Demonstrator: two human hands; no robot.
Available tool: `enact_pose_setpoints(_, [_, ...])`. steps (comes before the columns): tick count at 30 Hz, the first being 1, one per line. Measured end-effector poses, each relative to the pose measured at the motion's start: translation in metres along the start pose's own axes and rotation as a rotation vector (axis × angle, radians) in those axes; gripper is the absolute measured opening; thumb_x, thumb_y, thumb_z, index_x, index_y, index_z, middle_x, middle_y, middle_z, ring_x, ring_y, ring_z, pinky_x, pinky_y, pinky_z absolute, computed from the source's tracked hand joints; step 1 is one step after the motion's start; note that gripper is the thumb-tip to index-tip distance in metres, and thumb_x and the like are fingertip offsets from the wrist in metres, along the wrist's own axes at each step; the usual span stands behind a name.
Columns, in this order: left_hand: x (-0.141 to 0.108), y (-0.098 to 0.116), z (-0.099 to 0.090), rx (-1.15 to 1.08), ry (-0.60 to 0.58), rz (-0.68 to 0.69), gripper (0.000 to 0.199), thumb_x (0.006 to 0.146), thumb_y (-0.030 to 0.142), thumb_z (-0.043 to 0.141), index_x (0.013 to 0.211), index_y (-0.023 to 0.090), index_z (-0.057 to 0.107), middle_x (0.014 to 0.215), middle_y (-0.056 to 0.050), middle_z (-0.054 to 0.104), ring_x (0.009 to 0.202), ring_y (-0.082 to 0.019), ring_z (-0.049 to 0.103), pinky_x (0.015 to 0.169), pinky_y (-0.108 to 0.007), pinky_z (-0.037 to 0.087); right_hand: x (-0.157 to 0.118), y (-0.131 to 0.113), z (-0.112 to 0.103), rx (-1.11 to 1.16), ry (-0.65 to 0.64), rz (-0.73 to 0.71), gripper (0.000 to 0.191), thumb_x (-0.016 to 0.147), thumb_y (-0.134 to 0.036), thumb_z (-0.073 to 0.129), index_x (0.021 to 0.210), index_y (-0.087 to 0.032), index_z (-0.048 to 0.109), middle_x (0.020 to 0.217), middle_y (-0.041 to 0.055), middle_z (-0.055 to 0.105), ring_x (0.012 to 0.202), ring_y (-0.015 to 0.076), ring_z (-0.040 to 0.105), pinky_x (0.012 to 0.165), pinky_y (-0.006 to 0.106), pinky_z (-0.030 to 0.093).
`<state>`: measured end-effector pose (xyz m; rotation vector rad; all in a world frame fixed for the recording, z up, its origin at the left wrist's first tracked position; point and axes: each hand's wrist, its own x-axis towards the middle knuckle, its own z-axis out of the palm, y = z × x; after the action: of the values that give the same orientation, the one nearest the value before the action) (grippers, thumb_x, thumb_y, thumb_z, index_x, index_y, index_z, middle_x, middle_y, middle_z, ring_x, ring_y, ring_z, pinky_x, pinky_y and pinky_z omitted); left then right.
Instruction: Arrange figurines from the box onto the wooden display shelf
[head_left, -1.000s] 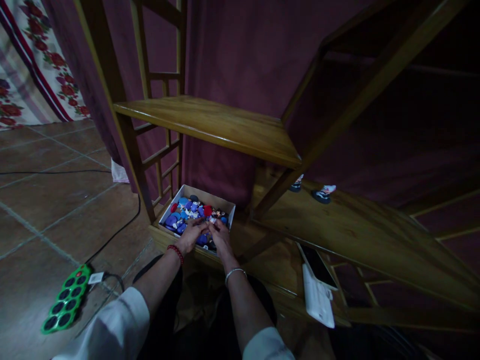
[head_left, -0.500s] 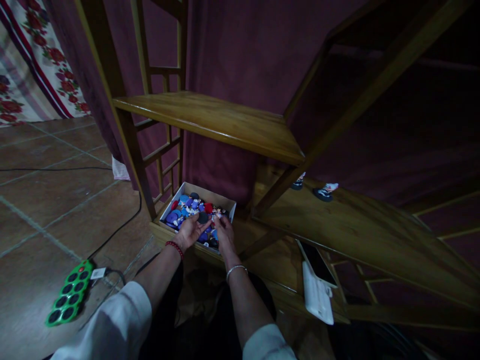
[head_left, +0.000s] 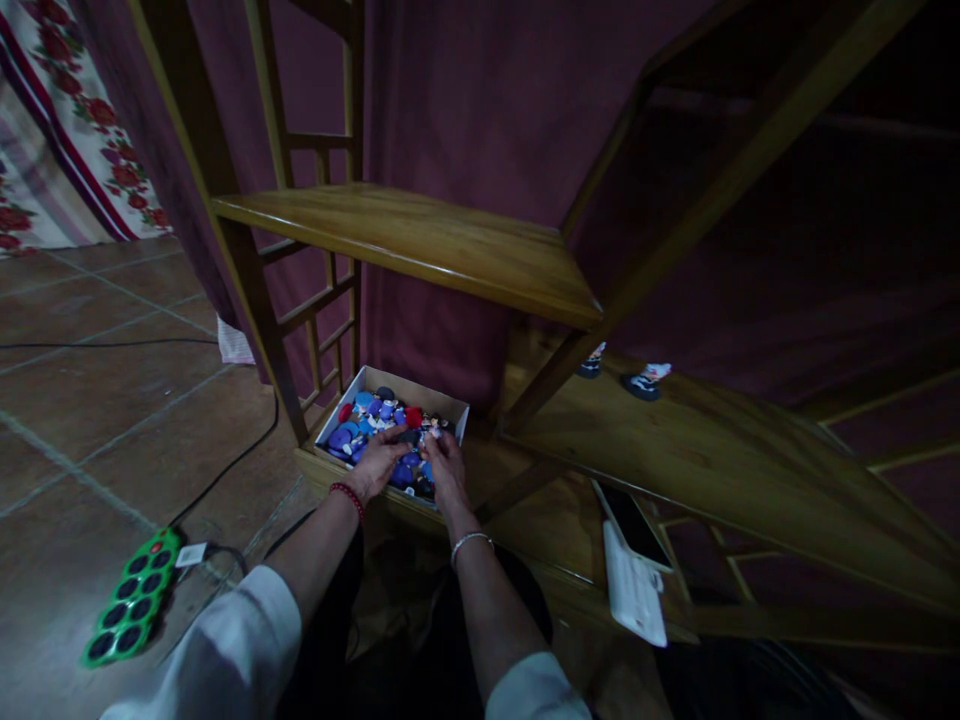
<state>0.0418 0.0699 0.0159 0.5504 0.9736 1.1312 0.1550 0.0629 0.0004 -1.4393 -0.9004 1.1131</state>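
A white cardboard box (head_left: 452, 404) on the low wooden shelf holds many small figurines and round bases in blue, purple, red and black. Over it, my left hand (head_left: 377, 462) pinches a dark round base (head_left: 409, 437) between thumb and fingers. Close beside it, my right hand (head_left: 445, 462) has its fingers closed on a small pale figurine (head_left: 430, 436), right at the dark base. Whether the figurine and base are joined, I cannot tell; the fingers partly cover both.
Two small figurines on dark bases, one of them (head_left: 645, 382), stand on the right shelf (head_left: 720, 450). A phone (head_left: 634, 525) and a white case (head_left: 634, 590) lie lower right. A wooden shelf board (head_left: 420, 240) overhangs the box. On the tiled floor lies a green power strip (head_left: 133, 598) with cables.
The dark base in my left hand has tilted from face-on to nearly edge-on, and my left fingers have curled around it. The whole view has shifted slightly.
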Motion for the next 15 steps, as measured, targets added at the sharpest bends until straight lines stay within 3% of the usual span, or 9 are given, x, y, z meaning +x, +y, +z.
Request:
enact_pose_setpoints(5, [0.0017, -0.0071, -0.0024, 0.214, 0.032, 0.107, 0.052, 0.056, 0.004, 0.064, 0.107, 0.015, 0.055, 0.092, -0.004, 0.064, 0.080, -0.013, 0.058, 0.079, -0.028, 0.044, -0.0003, 0.0012, 0.0011, 0.087, 0.031, 0.000, 0.030, 0.069, -0.043, 0.054, 0.091, -0.024, 0.053, 0.091, 0.0009, 0.064, 0.081, 0.0131, 0.061, 0.067, 0.023, 0.049])
enact_pose_setpoints(10, [0.0024, -0.0077, -0.0035, 0.430, 0.031, 0.169, 0.050, 0.057, 0.000, 0.059, 0.105, 0.013, 0.055, 0.096, -0.007, 0.062, 0.088, -0.016, 0.056, 0.082, -0.029, 0.043, -0.0021, 0.0010, 0.0018, 0.079, 0.016, 0.010, 0.028, 0.068, -0.042, 0.055, 0.088, -0.023, 0.052, 0.090, 0.0015, 0.063, 0.081, 0.0144, 0.061, 0.067, 0.024, 0.050])
enact_pose_setpoints(15, [-0.0007, -0.0095, -0.0041, 0.241, -0.076, 0.101, 0.049, 0.060, 0.000, 0.056, 0.107, 0.014, 0.055, 0.100, -0.007, 0.059, 0.086, -0.016, 0.057, 0.083, -0.034, 0.045, -0.0050, -0.0018, 0.0008, 0.038, -0.005, -0.005, 0.031, 0.068, -0.044, 0.055, 0.089, -0.022, 0.055, 0.090, 0.0014, 0.062, 0.082, 0.0146, 0.059, 0.067, 0.023, 0.048])
